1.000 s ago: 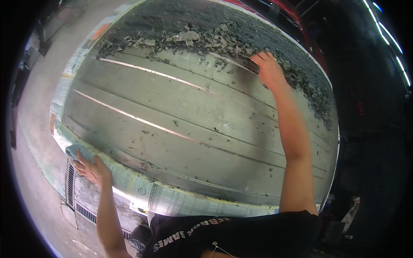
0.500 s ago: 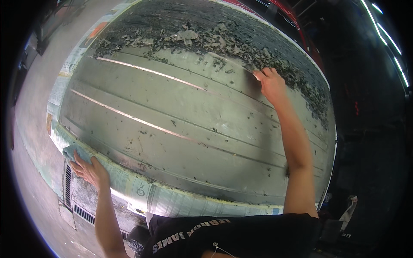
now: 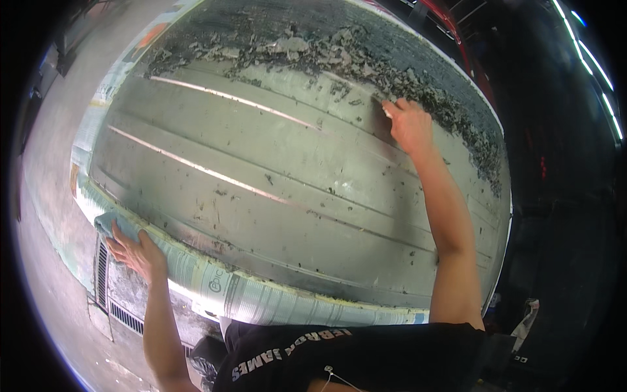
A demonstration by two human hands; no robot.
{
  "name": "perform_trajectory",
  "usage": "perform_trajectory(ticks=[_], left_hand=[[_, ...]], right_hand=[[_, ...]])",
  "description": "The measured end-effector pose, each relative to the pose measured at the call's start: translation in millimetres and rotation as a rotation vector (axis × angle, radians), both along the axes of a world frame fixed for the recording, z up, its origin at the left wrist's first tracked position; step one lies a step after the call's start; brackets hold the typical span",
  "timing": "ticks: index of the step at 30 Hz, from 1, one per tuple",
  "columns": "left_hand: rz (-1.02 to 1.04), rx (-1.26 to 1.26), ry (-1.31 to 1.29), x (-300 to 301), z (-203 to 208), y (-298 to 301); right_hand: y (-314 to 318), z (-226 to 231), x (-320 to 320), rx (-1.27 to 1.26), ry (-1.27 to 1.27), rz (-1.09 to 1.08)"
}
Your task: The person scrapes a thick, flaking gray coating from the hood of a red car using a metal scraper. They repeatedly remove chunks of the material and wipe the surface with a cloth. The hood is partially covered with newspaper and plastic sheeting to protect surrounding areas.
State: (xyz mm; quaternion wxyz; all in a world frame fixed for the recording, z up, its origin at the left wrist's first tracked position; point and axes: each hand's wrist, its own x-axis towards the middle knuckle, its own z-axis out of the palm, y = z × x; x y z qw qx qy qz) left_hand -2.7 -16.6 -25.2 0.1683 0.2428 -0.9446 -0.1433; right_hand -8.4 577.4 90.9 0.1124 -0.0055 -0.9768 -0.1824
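A broad grey-green ridged vehicle roof panel [image 3: 307, 163] lies in front of me. Over its far part runs a thick band of loosened, curled dark paint flakes [image 3: 366, 62]. My right hand [image 3: 411, 125] is closed at the near edge of that band, pinching a thin scraper [image 3: 385, 108], mostly hidden by the fingers. At the panel's near left corner, my left hand [image 3: 138, 253] rests with fingers spread, touching a folded blue-grey cloth [image 3: 112, 223]. That cloth sits on the plastic masking film [image 3: 196, 269] along the edge.
Dark coating [image 3: 228, 23] still covers the far end of the panel. Small crumbs dot the bare ridges. Floor grates [image 3: 102, 274] and pale concrete floor [image 3: 49, 176] lie at the left. A red vehicle part [image 3: 447, 23] stands beyond the far edge.
My right hand has shifted slightly away from me and left along the flake band. A few flakes near it lie differently. My left hand stays on the cloth.
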Motion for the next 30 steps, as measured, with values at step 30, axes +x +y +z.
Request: perform_trajectory(ticks=[30], left_hand=[[0.051,-0.027,0.004,-5.0,-3.2,-1.1]], right_hand=[[-22.9,18.4,26.3,-0.184,0.006,-0.133]])
